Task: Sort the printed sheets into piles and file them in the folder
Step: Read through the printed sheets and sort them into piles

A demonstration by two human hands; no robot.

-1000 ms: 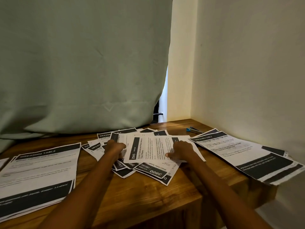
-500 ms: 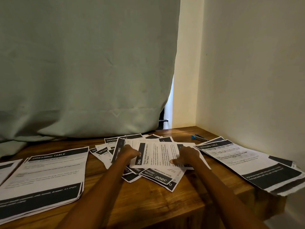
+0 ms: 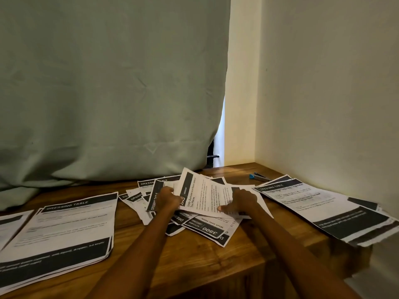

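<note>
A loose heap of printed sheets [image 3: 207,230] with black headers lies in the middle of the wooden table [image 3: 194,262]. My left hand [image 3: 169,198] grips the near left edge of the top sheet [image 3: 203,194], whose far end is tilted up off the heap. My right hand [image 3: 240,203] holds the same sheet at its right side, thumb on top. A sorted pile headed "DRESSING TABLE" [image 3: 64,231] lies at the left, and another pile [image 3: 319,208] lies along the right wall. No folder is in view.
A green curtain [image 3: 108,93] hangs down to the table's back edge. A blue stapler [image 3: 258,176] sits in the far right corner by the cream wall. One more sheet [image 3: 8,225] pokes in at the far left. The right pile overhangs the table's edge.
The top sheet, flat on the heap before, is now lifted at its far end by both hands. The view has shifted slightly.
</note>
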